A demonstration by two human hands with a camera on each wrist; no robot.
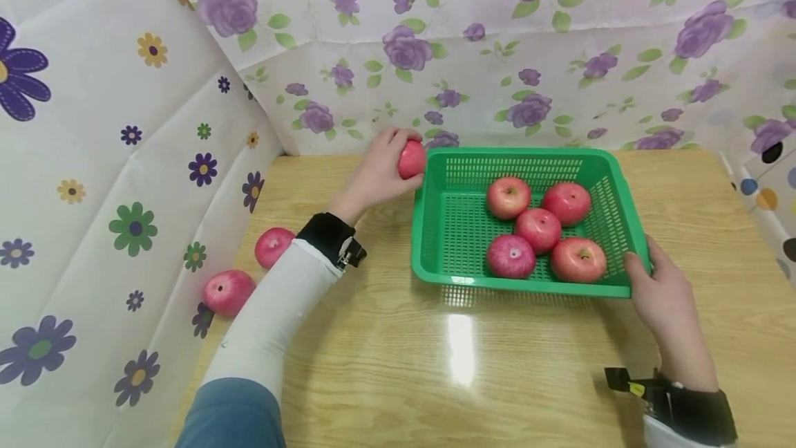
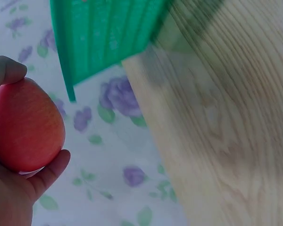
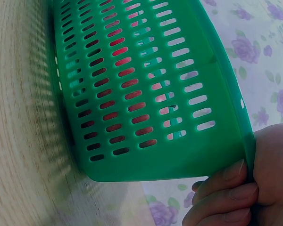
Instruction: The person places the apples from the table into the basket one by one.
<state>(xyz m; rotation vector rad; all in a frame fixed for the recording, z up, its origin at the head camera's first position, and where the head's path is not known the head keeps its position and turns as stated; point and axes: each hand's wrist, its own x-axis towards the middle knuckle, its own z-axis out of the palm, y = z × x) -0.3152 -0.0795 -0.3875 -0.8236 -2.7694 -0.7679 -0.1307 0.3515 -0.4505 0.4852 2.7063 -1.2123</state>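
Note:
My left hand [image 1: 381, 170] grips a red apple [image 1: 412, 160] just outside the left rim of a green plastic basket [image 1: 419, 227]. In the left wrist view that apple [image 2: 30, 127] sits between thumb and fingers, apart from the basket wall [image 2: 106, 37]. My right hand [image 1: 665, 292] holds the basket's near right corner by the rim. The right wrist view shows its fingers [image 3: 226, 200] curled round the rim beside the slotted wall [image 3: 179, 146]. Several red apples lie in the basket's middle and right, among them a darker pinkish one [image 1: 510, 256].
Two more apples lie on the left of the wooden table [image 1: 385, 365], one apple [image 1: 229, 293] nearer and another [image 1: 273, 247] partly behind my left forearm. A flower-printed sheet [image 1: 348, 33] hangs behind the table, and another flowered sheet [image 1: 93, 178] covers the left side.

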